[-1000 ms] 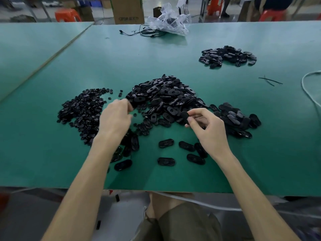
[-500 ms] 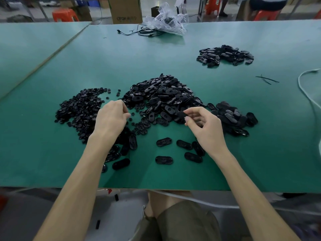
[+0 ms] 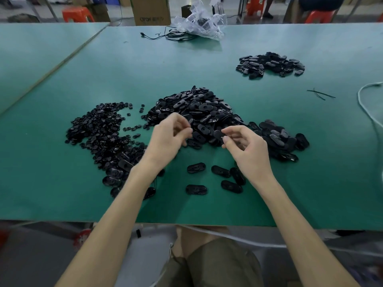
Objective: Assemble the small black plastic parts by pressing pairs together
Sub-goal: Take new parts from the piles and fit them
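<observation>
Both hands hover above the green table [image 3: 62,183], close together just in front of the central heap [image 3: 196,110] of oval shells; the right hand [image 3: 246,150] pinches one flat black oval piece [image 3: 217,134] between thumb and forefinger, its other fingers loosely bent; the left hand [image 3: 170,137] is blurred, its fingers curled with thumb and fingertips drawn together, and whether anything small sits between them cannot be told.

Left of the hands spreads a low scatter of small round parts [image 3: 99,131]; right of them lies a smaller heap of ovals [image 3: 279,139], touching the central one; a far heap [image 3: 269,64] sits well apart toward the back right.
Between the wrists and the table's near edge lie a few loose ovals [image 3: 196,189], with bare mat around them; the wide strip between the heaps and the back edge is open.

All parts look like hard, smooth, faintly glossy plastic; the tabletop is matte.
At the back edge rests a crumpled clear bag [image 3: 199,21] beside a thin black cable [image 3: 172,37]; a white cord [image 3: 366,108] curves in at the right edge.
</observation>
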Available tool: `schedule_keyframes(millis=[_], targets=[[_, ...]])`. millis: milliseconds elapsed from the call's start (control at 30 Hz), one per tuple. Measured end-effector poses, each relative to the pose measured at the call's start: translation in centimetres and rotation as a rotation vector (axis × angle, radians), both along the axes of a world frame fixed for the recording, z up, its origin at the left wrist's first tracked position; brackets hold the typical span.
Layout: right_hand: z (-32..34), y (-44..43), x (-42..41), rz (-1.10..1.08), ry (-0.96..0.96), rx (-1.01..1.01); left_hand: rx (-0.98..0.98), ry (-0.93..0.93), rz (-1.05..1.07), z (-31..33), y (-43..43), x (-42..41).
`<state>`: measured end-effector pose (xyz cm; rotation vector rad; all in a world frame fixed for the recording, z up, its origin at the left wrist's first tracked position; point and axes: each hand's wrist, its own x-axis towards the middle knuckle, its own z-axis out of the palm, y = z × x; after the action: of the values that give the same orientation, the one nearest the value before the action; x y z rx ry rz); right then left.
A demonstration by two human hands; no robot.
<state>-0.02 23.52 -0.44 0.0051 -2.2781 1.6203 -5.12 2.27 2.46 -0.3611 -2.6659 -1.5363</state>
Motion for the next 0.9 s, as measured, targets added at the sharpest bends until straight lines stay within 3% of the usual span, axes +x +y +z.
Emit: schedule_keyframes(millis=[133, 333, 900], targets=[[-0.1, 0.1, -0.1, 0.000, -0.008, 0.006, 0.289, -0.032, -0.053, -1.6, 3.2, 0.9], [-0.2, 0.0, -0.3, 0.000, -0.015, 0.027, 0.427, -0.032, 0.021, -3.2, 3.5, 0.8], [-0.1, 0.0, -0.1, 0.014, -0.021, 0.056, 0.378, -0.010, 0.008, -3.8, 3.3, 1.0]])
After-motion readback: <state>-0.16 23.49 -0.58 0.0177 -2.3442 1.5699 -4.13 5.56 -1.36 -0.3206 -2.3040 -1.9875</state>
